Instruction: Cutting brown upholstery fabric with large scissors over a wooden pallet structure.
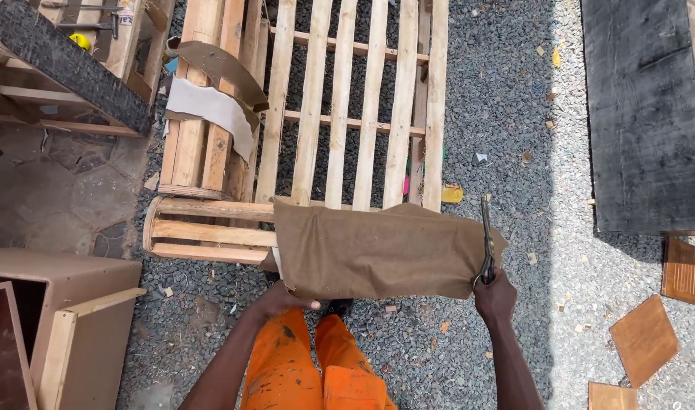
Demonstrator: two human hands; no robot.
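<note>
A sheet of brown fabric [378,250] is held stretched between two hands above a gravel floor [499,114], seen from a head-worn camera. The left hand [279,300] is closed on the sheet's lower left corner, its fingers [306,304] tucked along the near edge, so that the cloth spreads away from them towards the right and upward. The right hand [495,294] is wrapped around the handles of a pair of dark scissors [486,243], whose blades are pointed away from the fingers along the right edge of the fabric; whether the blades are parted cannot be told. The fabric is thus placed between the two hands, just beyond the fingers of each, and its far edge is laid over the near end of a slatted wooden frame [347,106]. Orange trousers [317,364] are seen below the hands. A white cloth [211,110] and a curved brown strip [218,64] are draped over the frame, well beyond the left fingers. A black board [643,114] and small wooden squares [643,338] are seen to the right of the scissors hand, and a wooden cabinet [59,326] to the left.
</note>
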